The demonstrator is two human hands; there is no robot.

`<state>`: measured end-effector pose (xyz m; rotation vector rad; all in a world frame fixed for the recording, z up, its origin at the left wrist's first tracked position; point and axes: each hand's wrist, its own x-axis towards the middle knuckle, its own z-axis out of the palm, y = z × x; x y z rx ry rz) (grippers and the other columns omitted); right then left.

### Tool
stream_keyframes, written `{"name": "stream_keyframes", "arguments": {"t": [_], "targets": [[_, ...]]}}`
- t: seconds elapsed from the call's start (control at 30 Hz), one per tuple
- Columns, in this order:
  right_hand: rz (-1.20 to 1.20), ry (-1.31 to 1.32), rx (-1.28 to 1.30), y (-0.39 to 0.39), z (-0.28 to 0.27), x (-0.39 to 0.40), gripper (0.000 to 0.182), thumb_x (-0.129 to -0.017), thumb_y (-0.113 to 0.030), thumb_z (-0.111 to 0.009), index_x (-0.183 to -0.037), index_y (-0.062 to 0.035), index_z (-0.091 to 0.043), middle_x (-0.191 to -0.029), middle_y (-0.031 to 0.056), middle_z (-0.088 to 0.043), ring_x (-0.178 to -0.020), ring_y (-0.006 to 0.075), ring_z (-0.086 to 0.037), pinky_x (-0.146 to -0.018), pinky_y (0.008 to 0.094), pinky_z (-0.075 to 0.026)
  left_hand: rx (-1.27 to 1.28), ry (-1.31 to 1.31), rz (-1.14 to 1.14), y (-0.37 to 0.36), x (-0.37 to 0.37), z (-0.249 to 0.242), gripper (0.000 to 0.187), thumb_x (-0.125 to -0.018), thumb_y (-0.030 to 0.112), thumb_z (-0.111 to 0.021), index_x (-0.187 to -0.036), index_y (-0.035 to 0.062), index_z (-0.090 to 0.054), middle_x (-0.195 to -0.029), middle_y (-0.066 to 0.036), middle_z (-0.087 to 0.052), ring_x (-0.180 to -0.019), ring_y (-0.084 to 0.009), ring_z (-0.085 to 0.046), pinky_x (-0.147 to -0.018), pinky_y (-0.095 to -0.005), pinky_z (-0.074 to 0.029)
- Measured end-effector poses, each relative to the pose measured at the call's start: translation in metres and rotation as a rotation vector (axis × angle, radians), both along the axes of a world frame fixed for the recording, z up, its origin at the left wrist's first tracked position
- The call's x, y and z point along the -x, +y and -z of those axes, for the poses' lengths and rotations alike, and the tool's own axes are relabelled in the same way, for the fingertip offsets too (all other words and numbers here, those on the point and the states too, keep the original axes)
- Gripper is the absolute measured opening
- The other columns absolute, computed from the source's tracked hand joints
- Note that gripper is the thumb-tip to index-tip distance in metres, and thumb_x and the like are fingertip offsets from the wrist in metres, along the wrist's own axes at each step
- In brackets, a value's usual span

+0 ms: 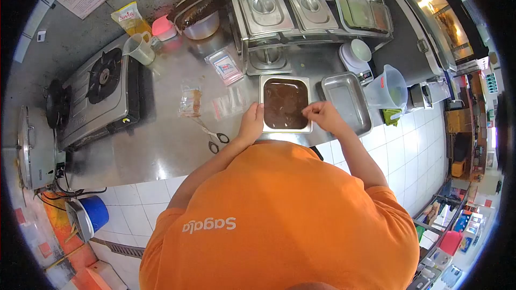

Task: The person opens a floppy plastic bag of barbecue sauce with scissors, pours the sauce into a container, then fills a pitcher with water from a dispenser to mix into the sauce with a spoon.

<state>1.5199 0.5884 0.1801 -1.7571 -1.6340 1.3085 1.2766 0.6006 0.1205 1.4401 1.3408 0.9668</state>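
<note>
A square steel pan [261, 94] in front of me holds a smooth dark brown mass [286, 102] that looks like chocolate. My left hand [251, 123] grips the pan's left side, near its front corner. Over the right rim, my right hand [325, 118] has its fingers pinched together at the edge of the brown mass. Whatever may be between those fingertips is too small to make out. An oblong steel tray [359, 96] lies close to my right hand. Scissors [214, 138] and small plastic packets [228, 103] are left of my left hand.
A gas stove [102, 88] stands at the left. Along the back are a measuring jug [138, 48], a food pouch [130, 20] and a large pan [201, 21]. Lidded steel containers [266, 8] sit behind my work. A scale [356, 62] and a plastic pitcher [388, 86] are at the right.
</note>
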Motion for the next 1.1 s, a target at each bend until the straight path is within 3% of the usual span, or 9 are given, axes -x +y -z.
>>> {"name": "stream_keyframes", "arguments": {"t": [0.07,0.43,0.5,0.63,0.73,0.8,0.9,1.03,1.1], "targets": [[0.099,0.024,-0.051,-0.002,0.002,-0.001,0.014,-0.078,-0.011,-0.061,-0.087,-0.0023,-0.067,-0.074,0.0078,-0.067,-0.067,0.0135,-0.062,-0.065,0.0272,-0.048,0.008,-0.011,0.021,0.0,0.001,0.001,0.034,-0.096,0.028,-0.038,-0.085,-0.0025,-0.046,-0.071,-0.023,-0.05,-0.066,-0.0377,-0.048,-0.063,-0.0409,-0.039],[-0.077,0.096,0.014,-0.005,0.013,0.0,0.012,-0.082,-0.007,-0.061,-0.087,0.0026,-0.065,-0.069,0.0027,-0.064,-0.061,0.0074,-0.055,-0.056,0.0236,-0.044,0.051,-0.055,0.091,0.014,0.015,0.004,0.036,-0.095,0.031,-0.04,-0.084,-0.0022,-0.049,-0.071,-0.021,-0.053,-0.067,-0.0321,-0.053,-0.064,-0.0392,-0.041],[0.071,-0.161,-0.201,-0.002,0.008,0.002,0.011,-0.081,-0.008,-0.061,-0.085,0.0015,-0.065,-0.068,0.0036,-0.064,-0.06,0.0073,-0.056,-0.056,0.0239,-0.044,0.25,-0.092,0.052,0.041,0.027,0.006,0.039,-0.094,0.035,-0.043,-0.083,-0.0012,-0.053,-0.072,-0.017,-0.056,-0.069,-0.0284,-0.055,-0.065,-0.0361,-0.042],[-0.078,-0.1,-0.039,-0.006,0.0,0.007,0.015,-0.078,-0.014,-0.061,-0.085,-0.0027,-0.067,-0.072,0.0087,-0.066,-0.066,0.0141,-0.063,-0.06,0.0273,-0.047,0.044,0.024,0.09,0.103,0.028,-0.016,0.041,-0.093,0.038,-0.044,-0.083,-0.0003,-0.056,-0.073,-0.013,-0.059,-0.072,-0.0269,-0.056,-0.066,-0.035,-0.043],[0.095,-0.044,-0.042,-0.009,-0.005,0.009,0.016,-0.078,-0.016,-0.061,-0.085,-0.0031,-0.067,-0.073,0.009,-0.067,-0.067,0.0156,-0.064,-0.06,0.028,-0.047,0.011,0.063,0.239,0.147,0.0,-0.02,0.042,-0.091,0.039,-0.045,-0.09,0.0003,-0.06,-0.08,-0.014,-0.063,-0.077,-0.0275,-0.059,-0.071,-0.0363,-0.045],[0.118,-0.121,0.005,-0.014,-0.001,0.01,0.016,-0.078,-0.016,-0.061,-0.085,-0.0026,-0.067,-0.074,0.0081,-0.067,-0.067,0.0152,-0.063,-0.062,0.0279,-0.047,-0.028,0.208,0.364,0.173,-0.019,-0.011,0.042,-0.091,0.04,-0.046,-0.107,0.0027,-0.06,-0.097,-0.013,-0.064,-0.083,-0.0241,-0.061,-0.075,-0.035,-0.046],[0.089,0.005,0.048,-0.028,0.007,0.014,0.017,-0.079,-0.017,-0.06,-0.087,-0.0037,-0.067,-0.075,0.0087,-0.067,-0.065,0.0145,-0.061,-0.062,0.0278,-0.047,0.101,0.423,0.551,0.203,-0.044,0.0,0.039,-0.09,0.034,-0.047,-0.108,0.002,-0.059,-0.112,-0.017,-0.06,-0.099,-0.0304,-0.059,-0.085,-0.0371,-0.043],[0.155,-0.157,-0.034,-0.03,-0.032,0.032,0.018,-0.079,-0.021,-0.061,-0.091,-0.0073,-0.067,-0.073,0.0118,-0.064,-0.061,0.0198,-0.059,-0.06,0.0305,-0.046,0.112,0.853,0.464,0.242,-0.072,0.058,0.032,-0.086,0.028,-0.05,-0.099,0.0036,-0.064,-0.105,-0.019,-0.062,-0.1,-0.0327,-0.058,-0.087,-0.0387,-0.044],[0.201,-0.21,-0.044,-0.032,-0.051,0.038,0.018,-0.08,-0.021,-0.061,-0.09,-0.008,-0.067,-0.072,0.0121,-0.064,-0.061,0.0243,-0.059,-0.06,0.0327,-0.047,0.044,0.892,0.443,0.248,-0.073,0.063,0.031,-0.083,0.028,-0.052,-0.098,0.0045,-0.065,-0.103,-0.018,-0.063,-0.098,-0.0335,-0.059,-0.087,-0.0397,-0.044]]}}
